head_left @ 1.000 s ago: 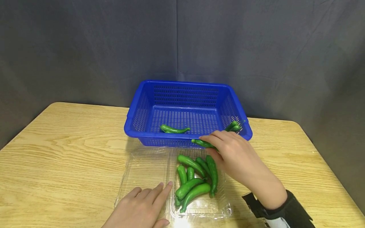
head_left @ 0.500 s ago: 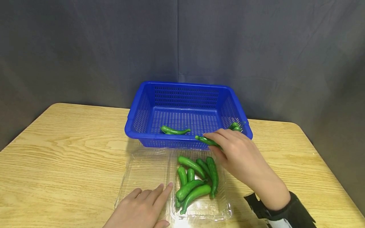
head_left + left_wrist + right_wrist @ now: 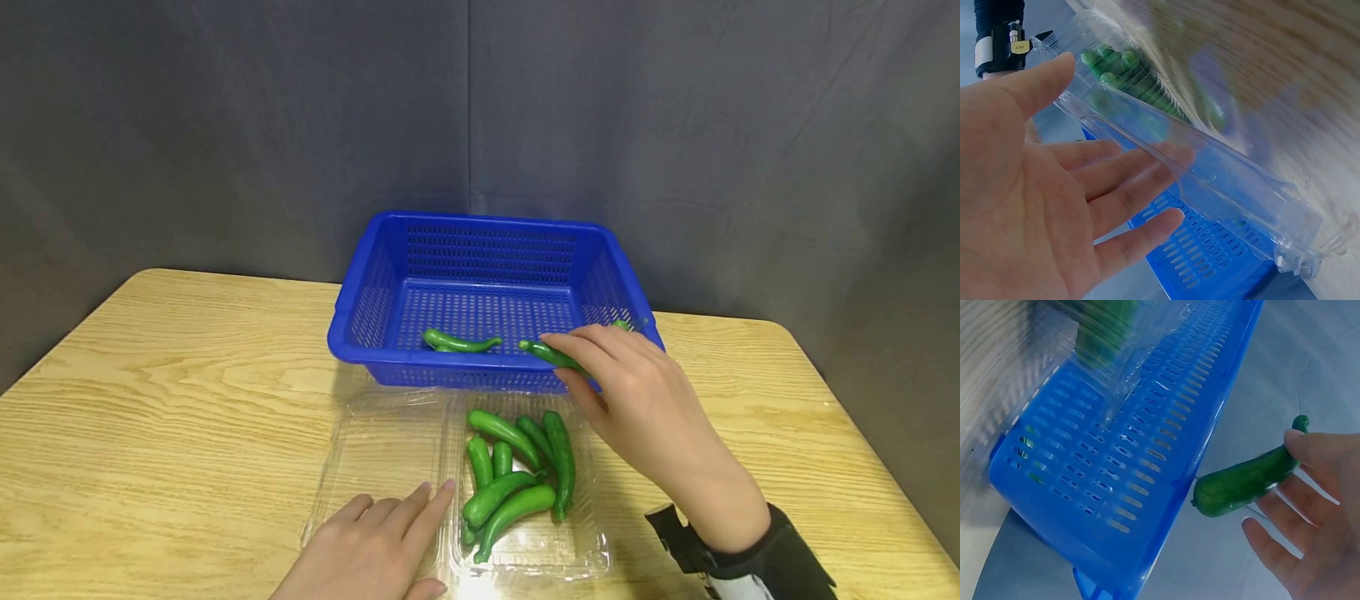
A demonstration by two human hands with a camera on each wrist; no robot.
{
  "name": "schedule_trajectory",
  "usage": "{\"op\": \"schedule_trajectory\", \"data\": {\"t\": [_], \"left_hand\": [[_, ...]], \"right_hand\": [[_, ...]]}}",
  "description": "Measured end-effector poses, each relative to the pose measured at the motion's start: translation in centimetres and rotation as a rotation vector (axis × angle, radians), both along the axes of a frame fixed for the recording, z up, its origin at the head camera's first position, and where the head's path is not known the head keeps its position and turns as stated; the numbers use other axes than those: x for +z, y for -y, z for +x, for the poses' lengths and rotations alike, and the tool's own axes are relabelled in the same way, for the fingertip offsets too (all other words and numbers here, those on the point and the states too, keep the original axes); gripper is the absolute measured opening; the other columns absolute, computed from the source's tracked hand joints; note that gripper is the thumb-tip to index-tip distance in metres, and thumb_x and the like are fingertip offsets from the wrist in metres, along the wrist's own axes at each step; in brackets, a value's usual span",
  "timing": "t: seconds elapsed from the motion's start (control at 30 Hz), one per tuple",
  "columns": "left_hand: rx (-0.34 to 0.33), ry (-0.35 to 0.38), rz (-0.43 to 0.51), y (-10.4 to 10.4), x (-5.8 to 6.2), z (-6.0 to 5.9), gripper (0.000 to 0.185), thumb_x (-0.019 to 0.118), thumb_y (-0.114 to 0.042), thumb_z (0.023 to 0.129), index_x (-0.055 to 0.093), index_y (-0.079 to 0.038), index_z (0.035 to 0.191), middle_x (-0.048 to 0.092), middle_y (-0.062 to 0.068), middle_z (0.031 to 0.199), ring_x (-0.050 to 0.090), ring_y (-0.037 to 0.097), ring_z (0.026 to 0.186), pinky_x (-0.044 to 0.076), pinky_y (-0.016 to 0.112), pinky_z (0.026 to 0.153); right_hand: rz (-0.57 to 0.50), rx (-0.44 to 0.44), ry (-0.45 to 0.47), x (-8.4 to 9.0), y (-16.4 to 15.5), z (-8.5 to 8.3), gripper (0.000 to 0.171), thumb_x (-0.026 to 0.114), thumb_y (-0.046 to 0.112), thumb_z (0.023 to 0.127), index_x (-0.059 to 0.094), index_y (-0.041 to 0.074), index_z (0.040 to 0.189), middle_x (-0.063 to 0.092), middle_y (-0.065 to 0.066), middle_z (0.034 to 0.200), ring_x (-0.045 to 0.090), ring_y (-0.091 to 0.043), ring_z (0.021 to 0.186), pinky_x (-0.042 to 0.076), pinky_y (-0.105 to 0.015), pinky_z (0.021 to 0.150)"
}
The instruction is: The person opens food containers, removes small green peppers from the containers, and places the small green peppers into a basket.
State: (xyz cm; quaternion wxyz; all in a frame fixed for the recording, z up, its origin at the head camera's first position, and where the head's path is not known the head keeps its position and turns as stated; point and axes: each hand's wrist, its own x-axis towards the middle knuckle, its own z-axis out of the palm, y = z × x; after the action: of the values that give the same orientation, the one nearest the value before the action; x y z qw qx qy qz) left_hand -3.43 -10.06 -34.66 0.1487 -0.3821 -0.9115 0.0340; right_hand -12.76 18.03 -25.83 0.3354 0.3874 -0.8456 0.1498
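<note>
My right hand (image 3: 630,383) pinches a small cucumber (image 3: 1244,484) near its thin end, between thumb and fingers. In the head view this cucumber is over the near rim of the blue basket (image 3: 480,358). My left hand (image 3: 367,542) lies with straight fingers on the lid half (image 3: 390,433) of a clear plastic clamshell box, fingertips near the hinge. Several small cucumbers (image 3: 517,504) lie in the box's right half (image 3: 585,554). In the left wrist view, the fingers (image 3: 1129,240) reach under and behind the clear plastic.
Two cucumbers (image 3: 457,342) lie inside the basket near its front wall. Part of another cucumber (image 3: 621,325) shows at the basket's right side, mostly behind my right hand. A grey curtain (image 3: 465,108) hangs behind the wooden table (image 3: 187,400).
My right hand has moved slightly up and to the right with the cucumber, from just in front of the basket to over its near rim. The left hand has stayed put.
</note>
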Motion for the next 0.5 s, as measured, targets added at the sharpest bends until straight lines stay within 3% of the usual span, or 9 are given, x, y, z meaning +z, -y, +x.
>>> {"op": "schedule_trajectory", "data": {"t": [0.23,0.5], "left_hand": [[0.004,0.007,0.001,0.0,0.0,0.0,0.073,0.050,-0.060,0.094,0.052,-0.004,0.141,0.067,0.008,0.123,0.068,0.023,0.096,0.055,0.040,0.079],[-0.006,-0.004,0.012,0.0,-0.1,-0.1,0.073,0.050,-0.060,0.093,0.053,-0.004,0.140,0.068,0.008,0.122,0.068,0.023,0.095,0.056,0.039,0.078]], "right_hand": [[0.004,-0.017,0.012,-0.6,-0.3,-0.5,0.036,0.077,-0.005,0.079,0.070,0.003,0.113,0.068,-0.009,0.105,0.065,-0.028,0.096,0.052,-0.043,0.088],[0.010,-0.059,0.027,-1.0,-0.9,-1.0,0.037,0.077,-0.008,0.077,0.071,0.003,0.112,0.067,-0.010,0.106,0.064,-0.031,0.099,0.050,-0.045,0.092]]}}
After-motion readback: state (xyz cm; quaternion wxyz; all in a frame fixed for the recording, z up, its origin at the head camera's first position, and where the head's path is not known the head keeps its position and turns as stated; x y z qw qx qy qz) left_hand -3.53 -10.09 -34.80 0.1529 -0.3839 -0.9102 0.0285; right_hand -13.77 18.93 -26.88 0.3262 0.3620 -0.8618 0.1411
